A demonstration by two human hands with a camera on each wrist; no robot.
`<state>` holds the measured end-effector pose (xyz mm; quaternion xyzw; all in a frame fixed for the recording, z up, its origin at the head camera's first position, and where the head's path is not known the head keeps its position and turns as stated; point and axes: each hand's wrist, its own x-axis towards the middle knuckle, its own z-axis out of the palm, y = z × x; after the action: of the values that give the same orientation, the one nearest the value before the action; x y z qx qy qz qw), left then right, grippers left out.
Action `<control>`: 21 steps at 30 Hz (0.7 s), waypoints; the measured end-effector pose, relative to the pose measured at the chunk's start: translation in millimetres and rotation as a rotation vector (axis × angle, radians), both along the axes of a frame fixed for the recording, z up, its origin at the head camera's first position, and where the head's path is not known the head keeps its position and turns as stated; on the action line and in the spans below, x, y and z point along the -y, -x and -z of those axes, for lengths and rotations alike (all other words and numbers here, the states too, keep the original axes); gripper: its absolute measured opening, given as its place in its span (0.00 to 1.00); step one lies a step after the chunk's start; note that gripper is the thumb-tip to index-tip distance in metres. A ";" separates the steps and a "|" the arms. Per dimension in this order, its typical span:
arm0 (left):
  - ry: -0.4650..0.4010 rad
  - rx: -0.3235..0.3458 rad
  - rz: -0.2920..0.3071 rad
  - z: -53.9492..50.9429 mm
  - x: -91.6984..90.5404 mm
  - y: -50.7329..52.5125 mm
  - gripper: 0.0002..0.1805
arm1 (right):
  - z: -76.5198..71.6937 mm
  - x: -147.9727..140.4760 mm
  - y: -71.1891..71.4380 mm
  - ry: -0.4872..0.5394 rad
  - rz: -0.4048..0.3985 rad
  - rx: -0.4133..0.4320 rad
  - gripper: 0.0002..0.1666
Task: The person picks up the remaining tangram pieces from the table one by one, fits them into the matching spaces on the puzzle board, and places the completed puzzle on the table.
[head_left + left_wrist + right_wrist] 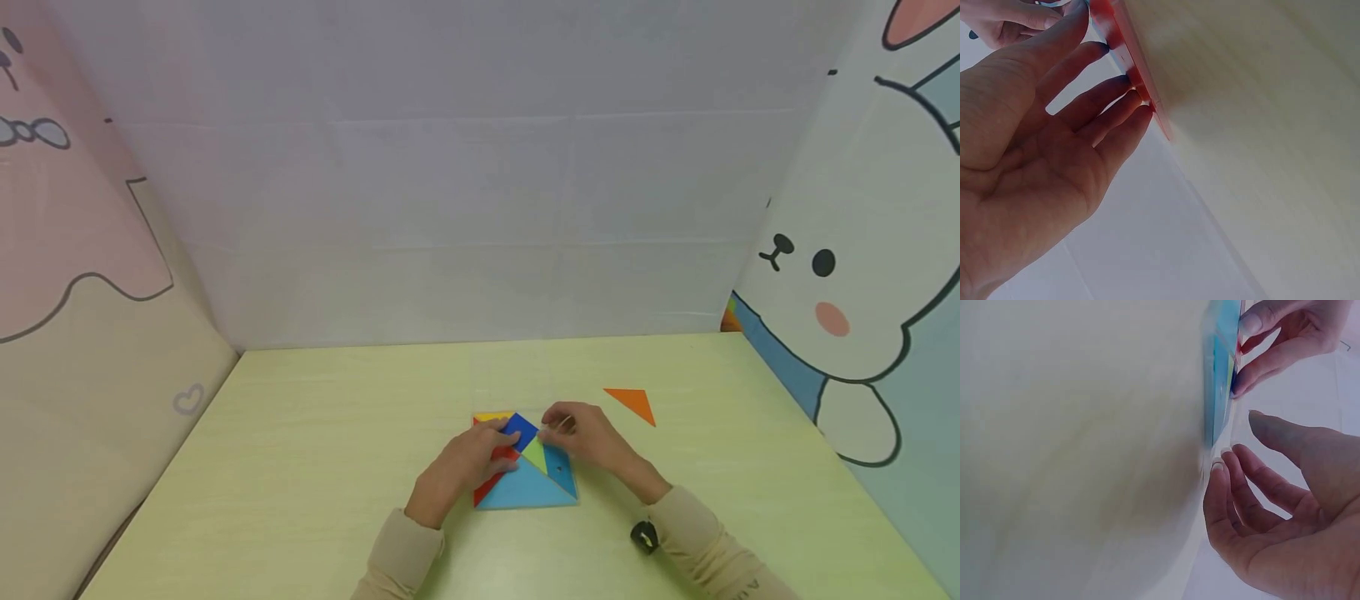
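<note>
A square tangram puzzle lies flat on the table, partly covered by my hands. Its light blue large triangle (528, 487) is at the near side, with a red piece (484, 490) on the left and a yellow piece (491, 416) at the far edge. My left hand (468, 457) rests its fairly straight fingers on the red piece and the dark blue square (522, 431), which sits tilted. A green triangle (536, 455) and a blue piece (558, 469) lie to the right. At the far right corner my right hand (588, 435) touches the puzzle's edge with bent fingertips, thumb apart, nothing visible between.
An orange triangle (636, 403) lies alone on the table, right of the puzzle. A small black object (644, 537) is at the right cuff. A pale wall (450, 208) closes off the back, and printed cartoon panels (862, 333) stand at the sides.
</note>
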<state>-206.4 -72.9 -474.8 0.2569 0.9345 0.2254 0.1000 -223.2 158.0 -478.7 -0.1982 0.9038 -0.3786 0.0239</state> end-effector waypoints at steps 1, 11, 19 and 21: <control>0.004 -0.004 0.001 0.4 -0.2 0.2 0.27 | -0.5 -1.6 0.5 -0.005 0.012 0.003 0.07; 0.013 -0.006 -0.009 2.2 -0.9 0.3 0.27 | -1.2 -17.9 3.9 -0.024 0.086 -0.039 0.07; 0.011 -0.005 -0.006 1.2 -0.9 -0.1 0.27 | -1.3 -34.0 7.3 -0.020 0.119 -0.056 0.07; 0.008 -0.011 -0.001 0.8 -0.2 -0.3 0.27 | -2.1 -37.1 8.2 -0.020 0.125 -0.052 0.07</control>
<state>-206.1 -72.7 -475.6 0.2572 0.9360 0.2205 0.0959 -231.4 195.1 -476.6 -0.1509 0.9185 -0.3650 -0.0212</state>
